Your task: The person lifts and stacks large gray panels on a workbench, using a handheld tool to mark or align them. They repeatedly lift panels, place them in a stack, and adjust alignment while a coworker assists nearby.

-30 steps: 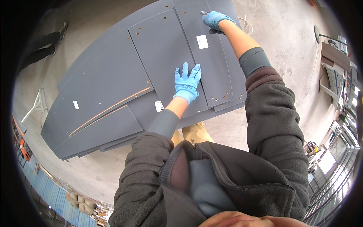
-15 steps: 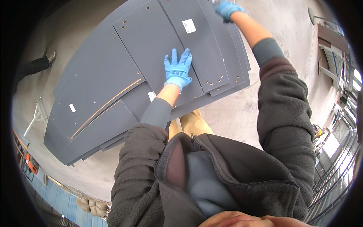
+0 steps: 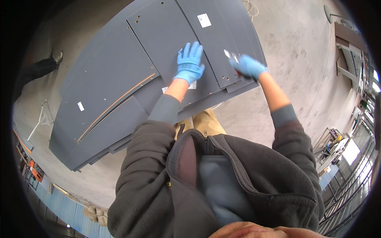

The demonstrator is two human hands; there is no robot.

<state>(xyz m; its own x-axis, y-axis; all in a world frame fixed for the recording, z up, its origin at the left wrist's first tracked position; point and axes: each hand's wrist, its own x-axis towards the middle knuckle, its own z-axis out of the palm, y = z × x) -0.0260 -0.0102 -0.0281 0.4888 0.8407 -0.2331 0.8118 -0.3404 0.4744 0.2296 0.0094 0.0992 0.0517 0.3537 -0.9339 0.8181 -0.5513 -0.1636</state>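
Stacked dark grey panels (image 3: 107, 67) with drilled holes fill the upper left and middle, one long edge curved. My left hand (image 3: 189, 62), in a blue glove, lies flat on a panel, fingers stretched. My right hand (image 3: 250, 66), also blue-gloved, is closed around a hand tool with shiny metal tips (image 3: 227, 53) and a reddish part. Motion blur hides the tool's exact kind. This hand is over the right end of the stack, near a row of holes. A white label (image 3: 204, 20) sticks to the panel beyond my hands.
A thin white cord (image 3: 251, 8) lies looped on the floor beyond the stack. Another person's leg and shoe (image 3: 58, 57) show at the far left. Below them stands a white metal stand (image 3: 39, 119). Boards (image 3: 349, 37) and racks line the right side.
My right hand has come back toward me with the tool, from the far right edge to above the stack's near right end. My left hand has shifted slightly away from me, still flat.
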